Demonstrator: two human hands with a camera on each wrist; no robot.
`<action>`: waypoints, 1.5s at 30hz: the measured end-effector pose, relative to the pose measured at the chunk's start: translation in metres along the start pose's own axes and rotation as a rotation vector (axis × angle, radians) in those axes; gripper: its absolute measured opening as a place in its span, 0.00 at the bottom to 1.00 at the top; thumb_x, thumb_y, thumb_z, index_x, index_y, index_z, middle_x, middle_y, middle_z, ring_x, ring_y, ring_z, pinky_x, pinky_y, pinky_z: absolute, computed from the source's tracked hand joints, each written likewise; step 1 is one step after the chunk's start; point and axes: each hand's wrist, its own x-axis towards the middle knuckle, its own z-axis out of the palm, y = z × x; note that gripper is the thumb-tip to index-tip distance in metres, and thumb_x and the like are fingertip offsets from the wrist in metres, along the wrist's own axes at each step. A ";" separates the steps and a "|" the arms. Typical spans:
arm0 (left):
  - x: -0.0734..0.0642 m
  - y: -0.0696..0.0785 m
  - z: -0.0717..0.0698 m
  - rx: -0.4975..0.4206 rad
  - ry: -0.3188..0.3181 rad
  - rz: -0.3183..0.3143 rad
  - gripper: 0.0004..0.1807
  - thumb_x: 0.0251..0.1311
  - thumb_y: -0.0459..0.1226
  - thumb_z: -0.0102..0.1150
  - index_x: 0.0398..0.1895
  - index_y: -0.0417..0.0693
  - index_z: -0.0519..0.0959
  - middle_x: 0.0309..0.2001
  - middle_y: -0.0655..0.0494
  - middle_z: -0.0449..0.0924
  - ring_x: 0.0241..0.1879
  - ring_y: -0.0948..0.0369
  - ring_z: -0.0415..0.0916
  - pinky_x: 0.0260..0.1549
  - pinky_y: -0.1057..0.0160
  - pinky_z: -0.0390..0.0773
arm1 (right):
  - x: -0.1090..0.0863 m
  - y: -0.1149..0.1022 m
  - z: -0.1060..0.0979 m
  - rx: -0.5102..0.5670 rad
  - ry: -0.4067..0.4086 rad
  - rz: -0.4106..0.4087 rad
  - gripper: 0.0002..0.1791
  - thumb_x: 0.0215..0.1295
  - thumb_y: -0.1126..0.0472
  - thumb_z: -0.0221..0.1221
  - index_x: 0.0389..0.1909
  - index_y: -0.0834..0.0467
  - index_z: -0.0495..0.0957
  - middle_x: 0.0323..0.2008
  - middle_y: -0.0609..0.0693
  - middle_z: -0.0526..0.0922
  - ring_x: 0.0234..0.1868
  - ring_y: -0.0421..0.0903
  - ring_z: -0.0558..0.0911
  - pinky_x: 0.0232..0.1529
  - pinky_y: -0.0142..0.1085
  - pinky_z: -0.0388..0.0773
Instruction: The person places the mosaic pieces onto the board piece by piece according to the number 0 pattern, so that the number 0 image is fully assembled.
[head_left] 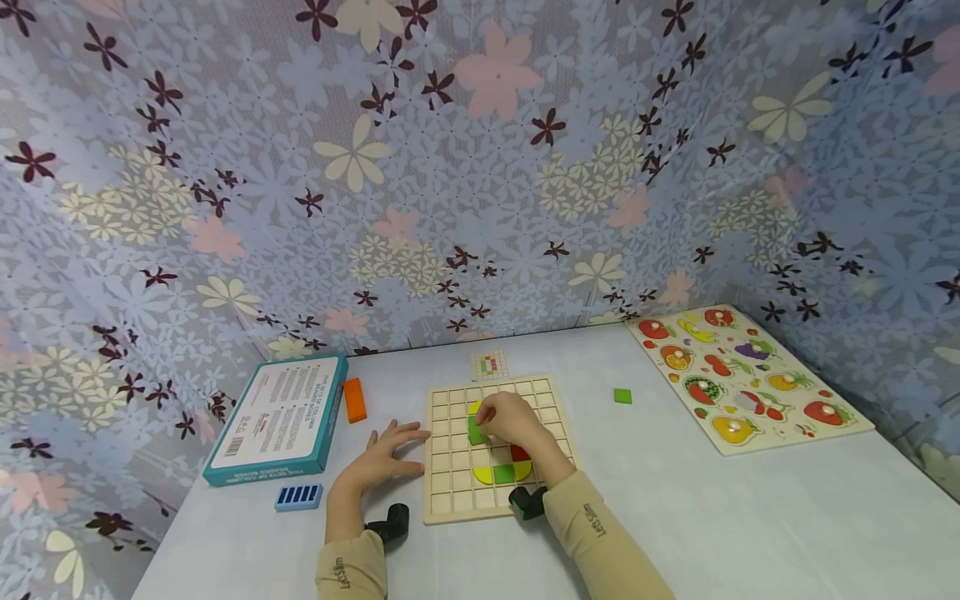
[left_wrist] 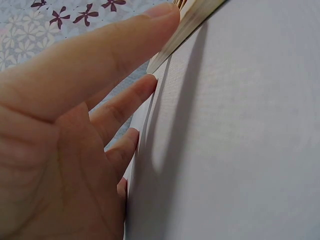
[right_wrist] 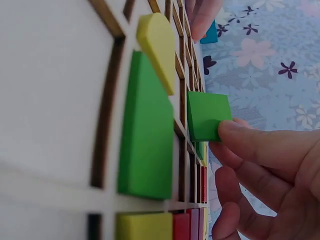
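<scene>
On the table lies a wooden grid board [head_left: 450,502] with shallow square cells. My right hand [head_left: 513,417] is over its middle, pinching a green square tile [right_wrist: 206,116] between thumb and fingers. The tile stands tilted at the cells in the right wrist view. Near the board's front sits another green tile [head_left: 504,474] between yellow rounded pieces [head_left: 483,475]. A red piece [head_left: 519,452] shows beside my right wrist; my hand partly hides other pieces. My left hand [head_left: 378,460] has its fingers spread at the board's left edge, holding nothing.
Behind the board lies a small pattern card [head_left: 490,364]. A loose green square tile [head_left: 622,396] is to the right, before a fruit puzzle board [head_left: 720,387]. At left are a teal-edged box [head_left: 273,417], an orange block [head_left: 355,400] and a blue striped block [head_left: 298,497].
</scene>
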 end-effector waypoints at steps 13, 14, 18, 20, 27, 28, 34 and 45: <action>0.001 -0.001 -0.001 0.003 0.000 -0.001 0.29 0.47 0.40 0.67 0.58 0.53 0.74 0.68 0.47 0.58 0.71 0.45 0.33 0.65 0.42 0.24 | -0.002 -0.007 -0.002 -0.154 -0.019 0.034 0.05 0.49 0.66 0.67 0.23 0.55 0.80 0.24 0.45 0.78 0.26 0.43 0.74 0.29 0.35 0.73; 0.001 -0.001 -0.001 0.004 0.001 -0.001 0.29 0.47 0.40 0.68 0.57 0.53 0.74 0.68 0.47 0.58 0.71 0.45 0.33 0.65 0.42 0.25 | -0.002 -0.008 -0.002 -0.167 -0.023 0.034 0.04 0.49 0.65 0.67 0.24 0.54 0.81 0.24 0.45 0.78 0.27 0.43 0.74 0.30 0.36 0.73; 0.001 -0.002 0.000 0.005 0.002 -0.004 0.30 0.47 0.40 0.68 0.58 0.53 0.74 0.68 0.47 0.58 0.71 0.45 0.33 0.65 0.42 0.25 | -0.004 -0.008 -0.002 -0.192 -0.049 0.043 0.03 0.50 0.64 0.67 0.26 0.55 0.83 0.26 0.46 0.81 0.28 0.43 0.76 0.32 0.36 0.75; 0.001 -0.002 0.001 0.009 0.001 -0.004 0.30 0.47 0.40 0.67 0.58 0.53 0.74 0.68 0.46 0.58 0.71 0.45 0.34 0.65 0.42 0.25 | -0.003 -0.007 -0.002 -0.202 -0.060 0.045 0.03 0.50 0.64 0.67 0.26 0.54 0.84 0.27 0.46 0.81 0.29 0.43 0.77 0.32 0.36 0.76; 0.001 -0.001 0.001 0.004 0.001 -0.005 0.30 0.47 0.40 0.67 0.58 0.53 0.74 0.68 0.47 0.58 0.71 0.45 0.33 0.65 0.42 0.24 | -0.006 -0.009 -0.006 -0.232 -0.099 0.008 0.06 0.50 0.66 0.67 0.31 0.56 0.86 0.32 0.48 0.84 0.36 0.46 0.80 0.38 0.39 0.79; 0.001 -0.001 0.001 0.006 0.000 -0.005 0.30 0.47 0.40 0.67 0.58 0.53 0.74 0.68 0.47 0.58 0.71 0.45 0.33 0.65 0.42 0.24 | -0.006 -0.009 -0.007 -0.229 -0.107 0.001 0.07 0.49 0.66 0.67 0.31 0.56 0.85 0.32 0.48 0.85 0.36 0.46 0.80 0.38 0.39 0.79; 0.001 -0.002 -0.001 -0.012 -0.004 0.015 0.30 0.47 0.43 0.67 0.58 0.52 0.74 0.68 0.45 0.57 0.71 0.44 0.33 0.65 0.42 0.23 | -0.007 -0.008 -0.014 -0.148 -0.117 -0.005 0.09 0.49 0.68 0.66 0.33 0.57 0.85 0.30 0.47 0.83 0.30 0.43 0.78 0.34 0.35 0.77; 0.001 -0.001 -0.002 0.005 -0.003 0.004 0.30 0.48 0.42 0.67 0.58 0.53 0.74 0.69 0.47 0.57 0.71 0.45 0.33 0.65 0.42 0.24 | -0.004 0.014 -0.031 -0.030 -0.062 0.025 0.12 0.51 0.69 0.65 0.38 0.58 0.83 0.29 0.48 0.80 0.30 0.43 0.75 0.31 0.33 0.75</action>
